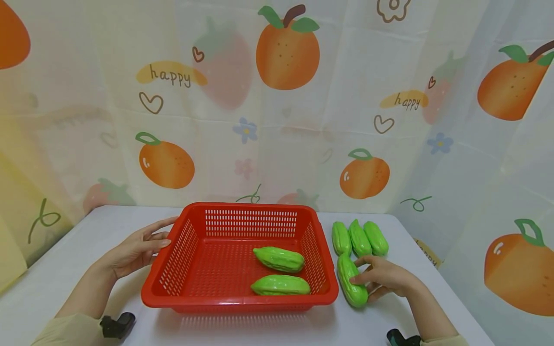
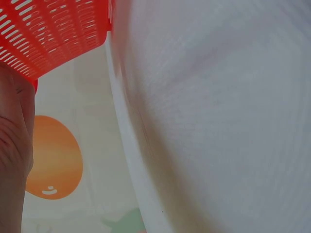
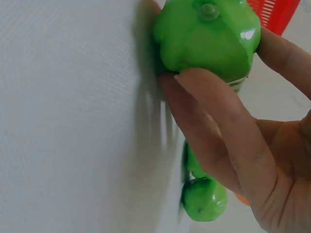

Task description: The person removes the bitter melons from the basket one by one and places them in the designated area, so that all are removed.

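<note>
A red plastic basket (image 1: 240, 301) with slotted walls stands on the white table. My left hand (image 1: 136, 247) holds its left rim, the thumb at the edge and the fingers along the outside. In the left wrist view, only part of the left hand (image 2: 12, 126) shows below the basket's wall (image 2: 58, 36). Two glossy green bitter melons (image 1: 279, 259) lie on the right side inside the basket. To the right of the basket, my right hand (image 1: 385, 277) grips another bitter melon (image 1: 351, 283) between thumb and fingers. Its blunt end (image 3: 206, 34) faces the right wrist view.
Behind the held one, three more bitter melons (image 1: 359, 239) lie side by side on the table (image 1: 130, 223), near the basket's right wall. A fruit-patterned curtain (image 1: 285, 139) hangs along the back and sides of the table.
</note>
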The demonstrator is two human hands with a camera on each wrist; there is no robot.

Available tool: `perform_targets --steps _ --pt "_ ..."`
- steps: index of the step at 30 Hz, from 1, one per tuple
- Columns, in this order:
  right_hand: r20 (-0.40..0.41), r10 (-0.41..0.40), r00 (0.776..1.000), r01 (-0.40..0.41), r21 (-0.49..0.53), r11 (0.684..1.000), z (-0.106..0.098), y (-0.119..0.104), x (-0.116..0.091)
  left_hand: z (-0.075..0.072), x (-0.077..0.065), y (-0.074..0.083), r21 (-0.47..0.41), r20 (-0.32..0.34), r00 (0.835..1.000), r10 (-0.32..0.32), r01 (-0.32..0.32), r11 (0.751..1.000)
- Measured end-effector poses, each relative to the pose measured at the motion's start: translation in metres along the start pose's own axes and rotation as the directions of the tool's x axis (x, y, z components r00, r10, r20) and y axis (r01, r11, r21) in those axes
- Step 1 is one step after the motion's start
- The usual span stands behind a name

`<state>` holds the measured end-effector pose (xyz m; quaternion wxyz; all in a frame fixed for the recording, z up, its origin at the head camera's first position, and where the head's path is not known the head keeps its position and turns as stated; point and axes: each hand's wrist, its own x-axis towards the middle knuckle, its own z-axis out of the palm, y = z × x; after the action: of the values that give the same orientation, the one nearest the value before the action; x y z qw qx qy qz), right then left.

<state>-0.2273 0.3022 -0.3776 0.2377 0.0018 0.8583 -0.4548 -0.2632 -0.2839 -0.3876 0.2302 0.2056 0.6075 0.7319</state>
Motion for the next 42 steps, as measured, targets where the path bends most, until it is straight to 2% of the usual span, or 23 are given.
perform_targets --steps 21,32,42 --pt "0.002 0.018 1.0 -0.018 -0.018 1.0 -0.004 0.001 -0.005 -0.001 0.001 0.0 0.004 -0.006 1.0 -0.01 0.01 1.0" --pt "-0.069 0.021 0.997 -0.027 -0.095 0.995 -0.008 -0.007 -0.008 0.0 0.0 0.0 0.004 -0.007 1.0 -0.005 0.005 1.0" --pt "-0.102 -0.039 0.994 0.025 -0.142 0.99 -0.011 -0.017 -0.015 0.001 0.0 0.001 -0.009 0.01 1.0 0.003 -0.003 1.0"
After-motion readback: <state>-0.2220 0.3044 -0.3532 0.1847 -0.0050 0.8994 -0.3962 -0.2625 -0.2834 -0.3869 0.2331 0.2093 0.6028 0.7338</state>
